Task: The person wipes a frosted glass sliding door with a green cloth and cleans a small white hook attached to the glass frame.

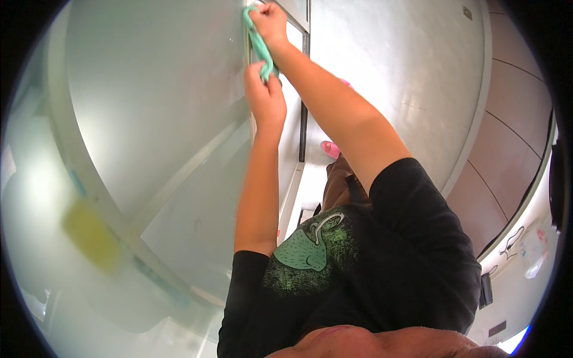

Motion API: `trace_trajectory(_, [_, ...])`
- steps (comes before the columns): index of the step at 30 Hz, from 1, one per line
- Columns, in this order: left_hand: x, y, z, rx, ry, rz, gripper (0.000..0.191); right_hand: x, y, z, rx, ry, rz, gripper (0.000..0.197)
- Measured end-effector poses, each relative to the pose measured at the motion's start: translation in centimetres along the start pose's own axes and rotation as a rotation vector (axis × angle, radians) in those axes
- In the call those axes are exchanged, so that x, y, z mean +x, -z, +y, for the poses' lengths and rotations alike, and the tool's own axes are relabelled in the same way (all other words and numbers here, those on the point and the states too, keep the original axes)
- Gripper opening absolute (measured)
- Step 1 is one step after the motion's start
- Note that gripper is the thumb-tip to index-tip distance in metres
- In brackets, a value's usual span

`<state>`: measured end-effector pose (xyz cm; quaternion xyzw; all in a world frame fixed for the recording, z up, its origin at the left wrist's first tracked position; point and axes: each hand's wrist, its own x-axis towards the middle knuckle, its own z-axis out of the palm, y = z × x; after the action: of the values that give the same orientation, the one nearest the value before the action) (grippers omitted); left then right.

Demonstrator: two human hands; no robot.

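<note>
A twisted green cloth point(259, 44) is stretched between my two hands, along the vertical edge of a frosted glass panel point(161, 76). At its far end my right hand point(272, 26) grips it, fingers curled and thumb along the cloth. My left hand point(266, 98) pinches the nearer end between thumb and fingers, close beside the panel's edge. Both arms reach out ahead. Whether the cloth presses on the edge is partly hidden by my hands.
A blurred yellow patch point(91, 235) shows on or through the glass at left. Below are a pale floor point(380, 94), a dark-edged frame point(304, 98) and my foot in a pink slipper point(330, 149). Brown panels point(515, 129) line the right; a plastic bag point(535, 250) hangs farther down.
</note>
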<state>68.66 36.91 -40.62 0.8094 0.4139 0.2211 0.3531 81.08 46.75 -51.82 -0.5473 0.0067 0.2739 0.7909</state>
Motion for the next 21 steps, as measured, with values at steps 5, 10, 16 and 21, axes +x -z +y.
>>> trace_trajectory(5, [-10.5,2.2,-0.7,-0.220,0.243,-0.007,0.021,-11.2,3.1,-0.9,0.035,-0.098,-0.062,0.012])
trace_trajectory(10, [-12.9,2.6,-0.8,-0.365,0.324,0.007,0.024,-13.8,3.3,-1.0,0.074,-0.200,-0.059,0.012])
trace_trajectory(16, [-3.4,-0.6,1.2,-0.355,0.150,0.009,0.024,-3.3,1.2,-2.0,-0.131,0.005,-0.020,0.019])
trace_trajectory(21, [-5.0,-0.8,1.1,-0.354,0.205,0.010,0.022,-4.7,2.0,-1.7,-0.112,-0.101,-0.092,0.019])
